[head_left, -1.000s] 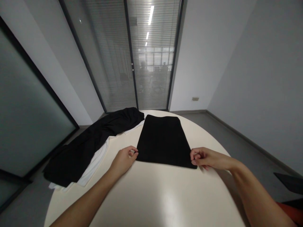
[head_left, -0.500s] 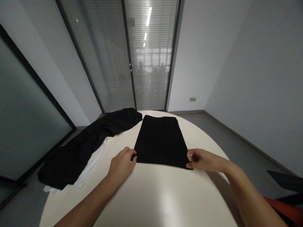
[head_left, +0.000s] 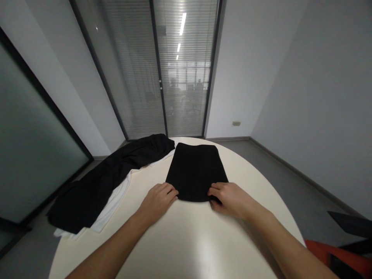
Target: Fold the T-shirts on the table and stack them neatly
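A black cloth (head_left: 196,168) lies flat on the round white table (head_left: 186,240), narrower at its far edge. My left hand (head_left: 161,197) is at its near left corner, fingers curled over the edge and closed on the fabric. At the near edge on the right, my right hand (head_left: 228,197) pinches the cloth between thumb and fingers. The near edge between the hands looks slightly curved. The undersides of the fingers are partly hidden.
On the table's left side lie a black garment (head_left: 116,166) and a white cloth (head_left: 114,201) partly under it. An orange and black chair (head_left: 343,255) stands at the lower right. Beyond the table is a glass partition with blinds (head_left: 186,97).
My right hand has moved left and now grips the near edge inward from the corner. My left hand has shifted slightly right. The cloth's near edge has become narrower.
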Demonstrator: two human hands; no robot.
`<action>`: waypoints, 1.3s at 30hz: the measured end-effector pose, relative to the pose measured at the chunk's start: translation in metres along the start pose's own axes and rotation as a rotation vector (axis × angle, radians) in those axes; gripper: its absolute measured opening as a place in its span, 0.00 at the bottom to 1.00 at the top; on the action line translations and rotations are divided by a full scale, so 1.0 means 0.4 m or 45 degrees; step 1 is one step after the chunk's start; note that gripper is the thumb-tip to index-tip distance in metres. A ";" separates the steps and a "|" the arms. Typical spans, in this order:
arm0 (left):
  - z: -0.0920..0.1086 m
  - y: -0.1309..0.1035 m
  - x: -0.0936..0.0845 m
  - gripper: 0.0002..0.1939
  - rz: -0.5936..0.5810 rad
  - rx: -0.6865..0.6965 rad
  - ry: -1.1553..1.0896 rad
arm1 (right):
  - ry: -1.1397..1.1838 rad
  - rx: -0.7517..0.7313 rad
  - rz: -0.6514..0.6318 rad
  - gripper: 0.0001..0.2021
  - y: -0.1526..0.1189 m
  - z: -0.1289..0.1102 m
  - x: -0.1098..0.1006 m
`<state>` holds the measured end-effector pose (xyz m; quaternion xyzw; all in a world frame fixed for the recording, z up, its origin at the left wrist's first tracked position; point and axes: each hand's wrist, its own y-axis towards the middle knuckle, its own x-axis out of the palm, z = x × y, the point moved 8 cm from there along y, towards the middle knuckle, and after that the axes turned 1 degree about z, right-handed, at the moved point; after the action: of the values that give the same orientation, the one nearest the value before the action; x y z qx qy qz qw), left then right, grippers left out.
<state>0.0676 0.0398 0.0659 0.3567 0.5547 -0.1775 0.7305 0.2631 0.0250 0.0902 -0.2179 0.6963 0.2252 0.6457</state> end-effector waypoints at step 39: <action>0.010 0.047 0.018 0.29 -0.106 -0.300 0.020 | 0.293 0.302 0.150 0.35 0.114 0.100 0.106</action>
<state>0.0850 0.0509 0.0656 0.2464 0.5916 -0.1386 0.7551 0.2650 0.0848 0.0469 -0.1234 0.7989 0.1525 0.5685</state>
